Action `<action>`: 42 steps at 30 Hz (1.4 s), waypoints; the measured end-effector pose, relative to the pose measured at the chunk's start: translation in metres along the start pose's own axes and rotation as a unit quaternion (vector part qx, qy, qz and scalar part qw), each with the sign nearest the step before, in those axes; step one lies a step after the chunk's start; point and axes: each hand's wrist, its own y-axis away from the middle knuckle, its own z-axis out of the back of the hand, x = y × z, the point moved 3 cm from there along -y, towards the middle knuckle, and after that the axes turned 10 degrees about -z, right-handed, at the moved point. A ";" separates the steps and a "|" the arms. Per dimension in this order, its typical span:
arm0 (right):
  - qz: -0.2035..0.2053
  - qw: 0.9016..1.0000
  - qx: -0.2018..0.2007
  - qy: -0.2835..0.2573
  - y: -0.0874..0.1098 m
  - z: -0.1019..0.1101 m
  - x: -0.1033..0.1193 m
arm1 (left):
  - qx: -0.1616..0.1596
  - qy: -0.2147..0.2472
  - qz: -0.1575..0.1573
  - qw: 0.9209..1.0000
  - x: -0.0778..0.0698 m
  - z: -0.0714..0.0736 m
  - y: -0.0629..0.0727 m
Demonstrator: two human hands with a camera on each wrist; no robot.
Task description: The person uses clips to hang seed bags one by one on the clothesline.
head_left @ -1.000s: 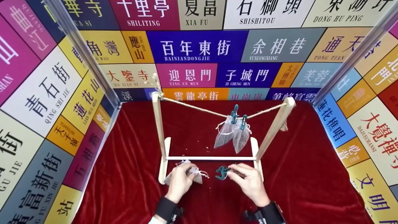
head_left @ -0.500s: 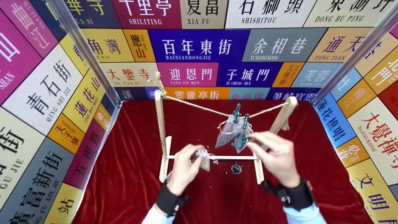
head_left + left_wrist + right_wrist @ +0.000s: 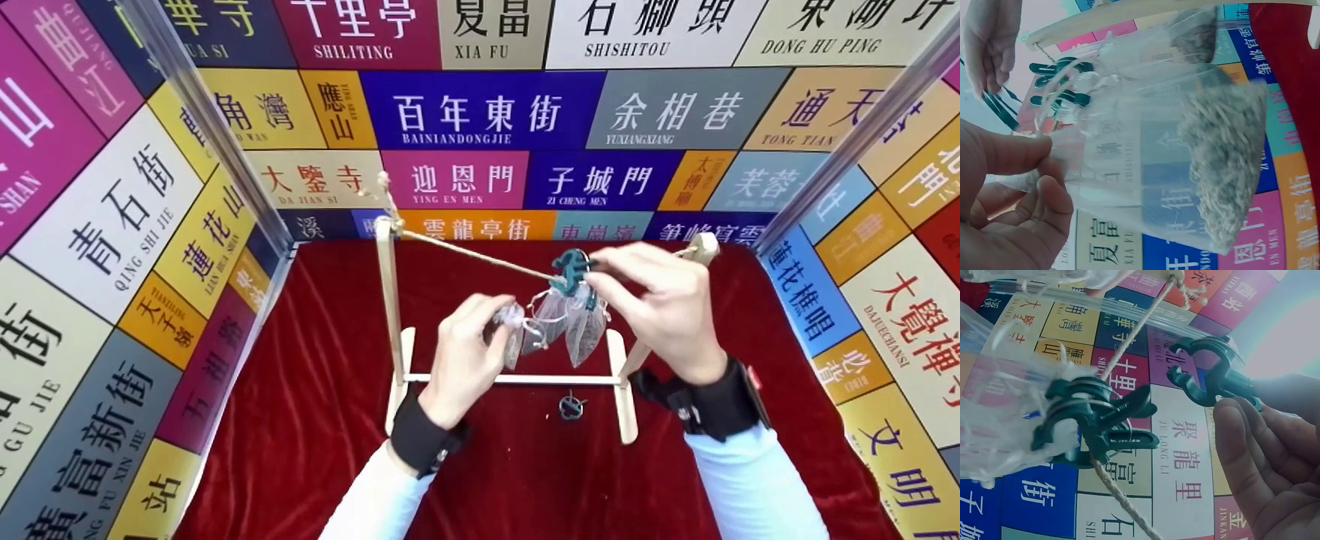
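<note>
Right, up it goes on the left: the left hand, above the middle of the red-draped tabletop, has its thumb and fingers pinched on the gathered neck of a gauze bag, pale bits bunched at the bottom of it. Over on the other side, the right hand is raised too, thumb and fingers squeezing a green clip, its curved ends parted, close to the rope but off it in the right wrist view.

Between the hands, two hung bags dangle side by side from the rope, green pegs gripping them there. The held bag is just left of that pair; whether it touches them, I can't tell.

The rope sags between the posts of a wooden stand, set in from the tabletop's left and right edges, its low crossbar running parallel to the far edge. Just on the near side of that bar, towards the stand's right foot, lies a loose clip. Lettered panels rise along the tabletop's far, left and right edges.
</note>
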 end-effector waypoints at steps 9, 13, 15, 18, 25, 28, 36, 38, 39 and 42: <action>-0.006 0.998 0.033 0.046 -0.012 -0.013 -0.012 | 0.027 -0.031 0.006 0.999 0.002 -0.007 -0.015; -0.008 0.996 0.052 0.071 -0.011 -0.017 -0.018 | 0.028 -0.042 0.007 0.999 0.007 -0.011 -0.016; -0.008 0.995 0.063 0.079 -0.010 -0.020 -0.020 | 0.027 -0.048 0.007 0.998 0.010 -0.012 -0.016; -0.004 0.993 0.074 0.088 -0.010 -0.023 -0.022 | 0.028 -0.053 0.012 0.998 0.015 -0.015 -0.016; 0.015 0.991 0.083 0.107 -0.009 -0.030 -0.024 | 0.031 -0.045 0.026 0.998 0.024 -0.020 -0.015; 0.019 0.990 0.083 0.114 -0.009 -0.032 -0.024 | 0.035 -0.037 0.032 0.998 0.025 -0.020 -0.016; 0.040 0.988 0.082 0.124 -0.009 -0.037 -0.019 | 0.044 -0.021 0.047 0.998 0.021 -0.015 -0.023; 0.049 0.988 0.083 0.123 -0.010 -0.038 -0.018 | 0.045 -0.014 0.048 0.998 0.020 -0.013 -0.025; 0.052 0.988 0.084 0.119 -0.010 -0.039 -0.017 | 0.044 -0.010 0.048 0.998 0.019 -0.013 -0.026; 0.058 0.988 0.092 0.111 -0.010 -0.042 -0.017 | 0.037 0.004 0.053 0.998 0.019 -0.012 -0.028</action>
